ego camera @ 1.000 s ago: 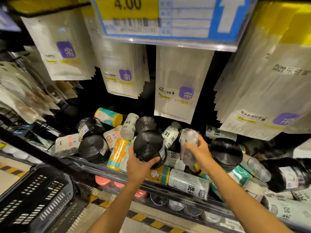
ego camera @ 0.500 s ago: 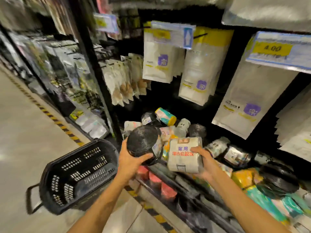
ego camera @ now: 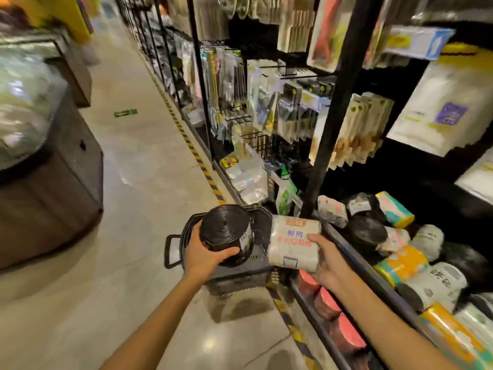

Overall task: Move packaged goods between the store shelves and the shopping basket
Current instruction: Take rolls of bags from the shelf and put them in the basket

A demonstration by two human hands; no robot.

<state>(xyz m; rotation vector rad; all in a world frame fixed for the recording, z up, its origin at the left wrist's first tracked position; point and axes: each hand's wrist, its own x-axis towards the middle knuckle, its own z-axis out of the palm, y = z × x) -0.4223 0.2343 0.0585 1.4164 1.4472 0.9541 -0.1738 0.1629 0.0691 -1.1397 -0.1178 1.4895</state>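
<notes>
Basket of black slatted plastic (ego camera: 167,252) stands on the floor just beside the shelf's metal front rail (ego camera: 357,265). Above it, the left hand (ego camera: 202,253) curls round a black wound plastic roll (ego camera: 226,232). The right hand (ego camera: 329,265) grips a white wrapped pack (ego camera: 293,245). Pale aisle floor (ego camera: 133,182) opens leftward.

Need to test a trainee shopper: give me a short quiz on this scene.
1. True or false: the left hand holds a black roll.
2. Which hand holds the white pack? A. left hand B. right hand
3. Fill in: below both items stands a black ____.
Key: 1 true; 2 B; 3 basket.
</notes>
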